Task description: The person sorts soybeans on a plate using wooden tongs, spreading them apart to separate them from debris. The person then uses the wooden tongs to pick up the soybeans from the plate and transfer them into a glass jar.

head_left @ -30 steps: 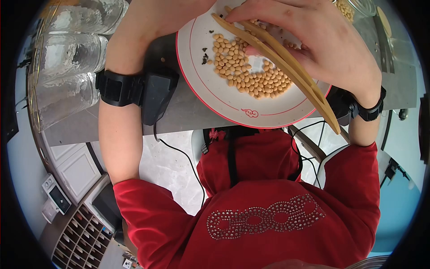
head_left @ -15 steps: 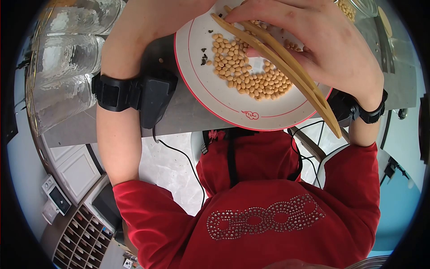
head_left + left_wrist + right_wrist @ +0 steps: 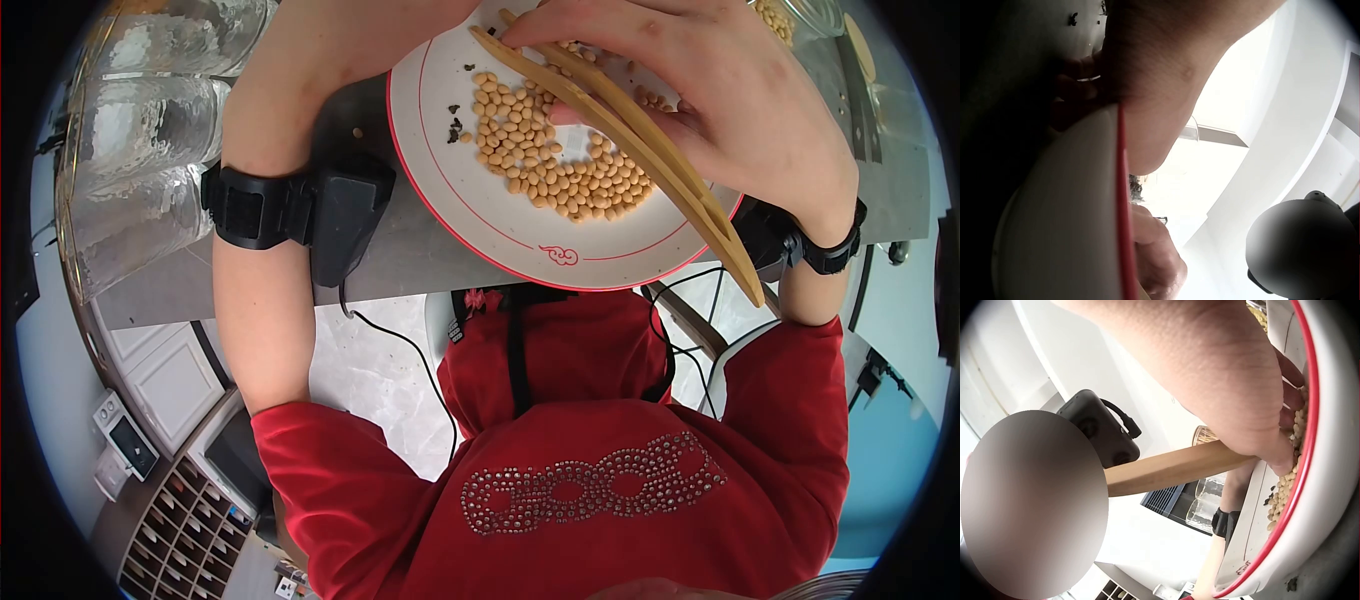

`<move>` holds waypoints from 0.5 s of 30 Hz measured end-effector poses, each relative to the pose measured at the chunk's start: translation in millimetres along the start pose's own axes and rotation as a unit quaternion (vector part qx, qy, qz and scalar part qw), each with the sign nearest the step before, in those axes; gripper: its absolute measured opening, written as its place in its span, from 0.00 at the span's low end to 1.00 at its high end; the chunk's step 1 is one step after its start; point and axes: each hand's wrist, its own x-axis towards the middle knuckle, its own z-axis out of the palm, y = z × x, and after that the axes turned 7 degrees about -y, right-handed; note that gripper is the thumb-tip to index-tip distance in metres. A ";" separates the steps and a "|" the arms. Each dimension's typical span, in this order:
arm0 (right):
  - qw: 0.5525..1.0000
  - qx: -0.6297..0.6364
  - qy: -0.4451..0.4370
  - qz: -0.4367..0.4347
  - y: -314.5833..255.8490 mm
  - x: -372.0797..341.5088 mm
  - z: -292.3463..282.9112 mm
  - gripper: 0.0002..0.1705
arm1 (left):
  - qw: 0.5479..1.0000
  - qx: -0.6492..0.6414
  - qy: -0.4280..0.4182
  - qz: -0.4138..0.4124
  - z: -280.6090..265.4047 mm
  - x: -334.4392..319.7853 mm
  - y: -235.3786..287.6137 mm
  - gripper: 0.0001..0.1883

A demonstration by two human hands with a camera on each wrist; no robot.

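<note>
A white plate with a red rim [image 3: 440,215] bears many pale beans [image 3: 520,130] and a few dark bits [image 3: 455,130]. My right hand [image 3: 700,90] reaches over it from the right, fingertips down among the beans, and holds wooden tongs [image 3: 640,135] between thumb and index finger; their joined end sticks out past the near rim. My left hand [image 3: 425,15] is cut off by the top edge in the head view. In the left wrist view its fingers [image 3: 1079,84] lie dark and blurred beyond the plate's rim [image 3: 1124,206]; whether they hold anything is unclear.
Ribbed glass jars [image 3: 150,120] stand at the left. A glass jar with beans [image 3: 775,22] is at the upper right. One loose bean [image 3: 358,133] lies on the grey table [image 3: 385,255] left of the plate. Black cables [image 3: 400,340] hang below the edge.
The plate and my left forearm have shifted slightly left. The tongs' joined end has moved a little down and right. My right hand keeps nearly the same pose among the beans.
</note>
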 end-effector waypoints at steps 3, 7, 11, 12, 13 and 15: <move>1.000 0.000 -0.006 0.008 -1.9 0.5 -1.6 0.23 | 0.999 0.026 0.022 0.017 6.1 -3.3 1.0 0.10; 1.000 -0.002 0.011 -0.025 5.2 -0.4 3.3 0.24 | 0.996 0.069 0.044 0.040 9.0 -4.8 2.1 0.10; 0.999 -0.002 0.006 -0.032 3.2 0.5 1.0 0.24 | 1.000 -0.003 -0.010 -0.005 0.0 -1.1 2.5 0.11; 0.999 -0.018 0.008 -0.036 -3.2 1.5 -3.1 0.24 | 1.000 -0.006 -0.012 -0.006 0.3 -0.9 2.0 0.11; 0.999 -0.035 0.009 -0.041 -6.6 1.9 -4.9 0.23 | 1.000 -0.010 -0.014 -0.007 0.7 -0.7 1.3 0.11; 0.999 -0.017 0.007 -0.032 0.9 0.2 1.3 0.23 | 1.000 0.010 -0.006 0.003 3.6 -0.9 -3.0 0.11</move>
